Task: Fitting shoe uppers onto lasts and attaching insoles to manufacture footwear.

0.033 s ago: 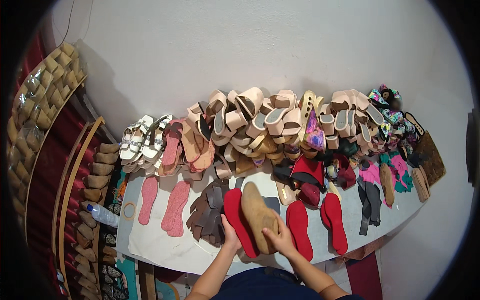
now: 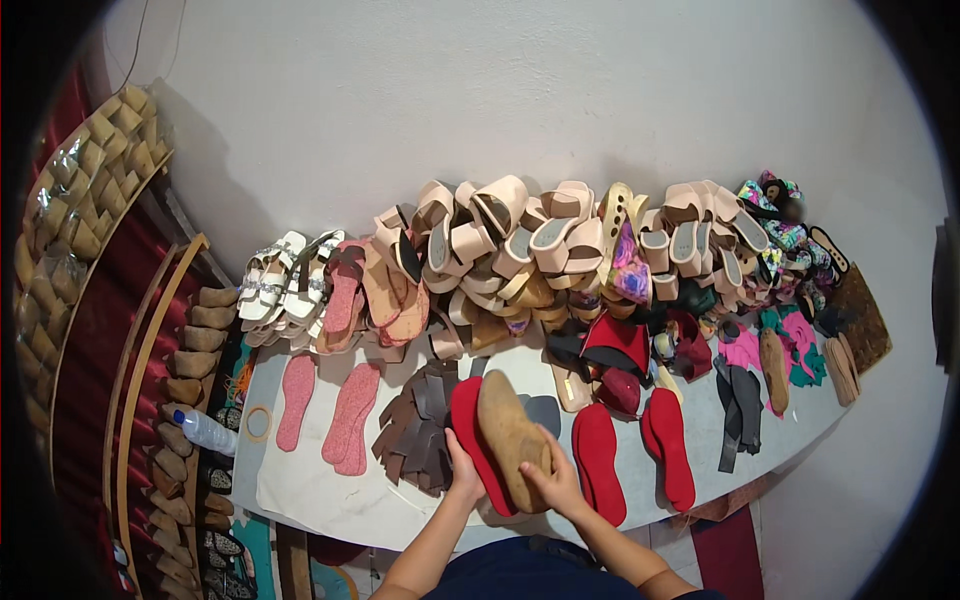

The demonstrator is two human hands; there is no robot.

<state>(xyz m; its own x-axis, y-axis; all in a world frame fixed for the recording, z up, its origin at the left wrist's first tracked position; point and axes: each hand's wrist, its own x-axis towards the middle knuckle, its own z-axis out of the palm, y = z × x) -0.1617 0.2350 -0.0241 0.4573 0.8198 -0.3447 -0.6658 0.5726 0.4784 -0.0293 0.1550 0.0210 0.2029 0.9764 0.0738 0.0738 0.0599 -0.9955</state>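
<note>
My left hand (image 2: 464,472) grips a red insole (image 2: 464,408) by its left edge, near the front edge of the table (image 2: 420,530). My right hand (image 2: 557,478) is closed round the heel part of a brown shoe last (image 2: 510,430), thumb on top. The last lies along the insole and covers much of its right side; whether they touch cannot be made out. Just right of my right hand are more red insoles (image 2: 598,460), with another red pair (image 2: 668,450) beyond. Dark brown strap pieces (image 2: 415,430) lie heaped left of my left hand.
Beige heeled sandals (image 2: 500,210) are piled along the wall, with white sandals (image 2: 290,275) at the left. Pink insoles (image 2: 352,420), a tape roll (image 2: 259,423) and dark strips (image 2: 738,410) lie on the table. Shelves of shoe lasts (image 2: 190,385) and a bottle (image 2: 207,432) stand left.
The shoe last has shifted slightly left and down, and overlaps the red insole more. My right hand has moved with it; my left hand holds nearly the same place.
</note>
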